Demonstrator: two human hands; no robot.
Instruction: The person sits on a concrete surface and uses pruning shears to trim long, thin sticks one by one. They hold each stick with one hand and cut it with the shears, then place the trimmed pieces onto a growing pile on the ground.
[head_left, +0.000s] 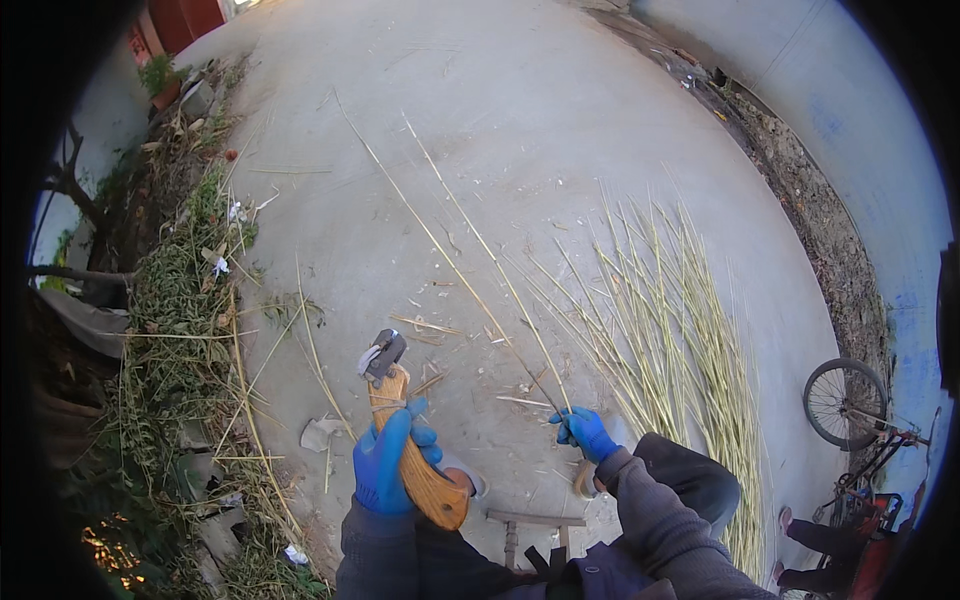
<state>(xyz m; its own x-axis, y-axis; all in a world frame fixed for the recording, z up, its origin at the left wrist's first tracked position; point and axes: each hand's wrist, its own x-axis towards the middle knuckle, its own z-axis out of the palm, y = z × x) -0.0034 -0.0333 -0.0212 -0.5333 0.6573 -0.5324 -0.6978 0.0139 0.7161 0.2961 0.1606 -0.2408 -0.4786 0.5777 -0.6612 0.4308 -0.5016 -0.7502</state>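
Note:
My left hand (pixel 392 462), in a blue glove, is closed round a wooden-handled tool (pixel 432 485) with a grey metal head (pixel 383 356). The head points away from me and the rounded end of the handle lies near my knee. In my right hand (pixel 586 434), also gloved in blue, two long thin stalks (pixel 487 312) are pinched by their near ends. They spread slightly apart and reach far ahead over the concrete. Beside my right leg lies a broad bundle of pale green-yellow stalks (pixel 690 345). The tool and the held stalks are apart.
Short stalk scraps (pixel 427 325) litter the concrete ground (pixel 400 230). Cut greenery (pixel 170 370) is heaped along the left. A wooden stool-like frame (pixel 536 519) stands between my legs. At right are a bicycle (pixel 846 404), another person's dark-clad legs (pixel 825 540) and a pale wall (pixel 890 150).

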